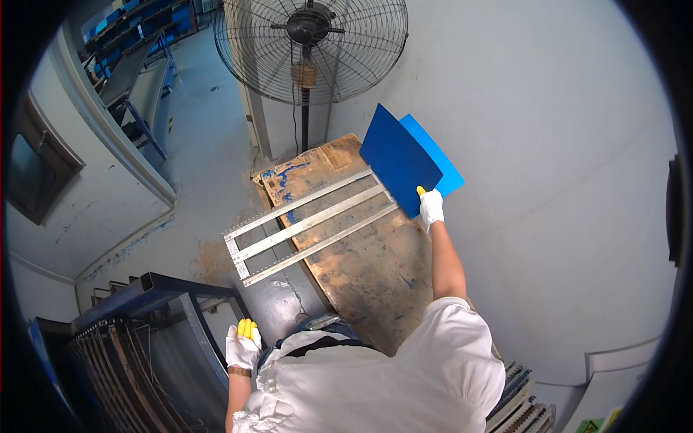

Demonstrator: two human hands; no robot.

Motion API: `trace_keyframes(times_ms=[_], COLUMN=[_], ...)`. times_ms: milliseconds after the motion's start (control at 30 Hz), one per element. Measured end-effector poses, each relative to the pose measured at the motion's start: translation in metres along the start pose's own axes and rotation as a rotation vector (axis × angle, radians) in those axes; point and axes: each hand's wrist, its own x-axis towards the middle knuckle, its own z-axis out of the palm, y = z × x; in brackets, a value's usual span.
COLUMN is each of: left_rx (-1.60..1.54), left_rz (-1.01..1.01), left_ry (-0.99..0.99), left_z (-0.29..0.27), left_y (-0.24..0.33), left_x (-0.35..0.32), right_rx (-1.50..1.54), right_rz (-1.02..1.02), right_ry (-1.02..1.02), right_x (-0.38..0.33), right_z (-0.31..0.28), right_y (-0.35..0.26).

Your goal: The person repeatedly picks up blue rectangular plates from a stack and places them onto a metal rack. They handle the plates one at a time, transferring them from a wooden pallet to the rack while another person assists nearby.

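Observation:
My right hand (432, 207), in a white glove with a yellow thumb tip, grips the lower right corner of a dark blue flat panel (401, 162). The panel stands tilted at the far end of the worn table (375, 267). Behind it a lighter blue panel (442, 160) shows in part; whether my fingers reach that one too is hidden. Against the dark panel's lower edge ends a pale slatted metal frame (310, 221), lying across the table and jutting past its left edge. My left hand (244, 346), gloved with yellow fingertips, hangs low beside my hip, fingers loosely extended, nothing visible in it.
A large black pedestal fan (310, 43) stands beyond the table. At the lower left is a dark blue metal rack (159, 296) with upright slats, close to my left hand. A pale wall (548, 144) runs along the right. More slatted frames (516, 404) are stacked at lower right.

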Motion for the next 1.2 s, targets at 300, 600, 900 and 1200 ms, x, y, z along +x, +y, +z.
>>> trace_keyframes(times_ms=[300, 600, 900, 1200], left_rx=[0.011, -0.097, -0.21, -0.436], left_rz=[-0.014, 0.012, 0.038, 0.214], left_ry=[0.003, 0.019, -0.008, -0.08], left_z=[-0.013, -0.035, -0.094, -0.208], left_y=[-0.009, -0.018, 0.002, 0.03], left_x=[0.001, -0.003, -0.033, -0.119], right_rx=[-0.096, 0.077, 0.164, 0.024], right_rz=[0.126, 0.482, 0.291, 0.04], right_ry=[-0.205, -0.342, -0.757, -1.661], right_x=[0.034, -0.006, -0.1, -0.414], right_z=[-0.005, -0.016, 0.059, 0.232], right_y=[0.079, 0.047, -0.018, -0.133])
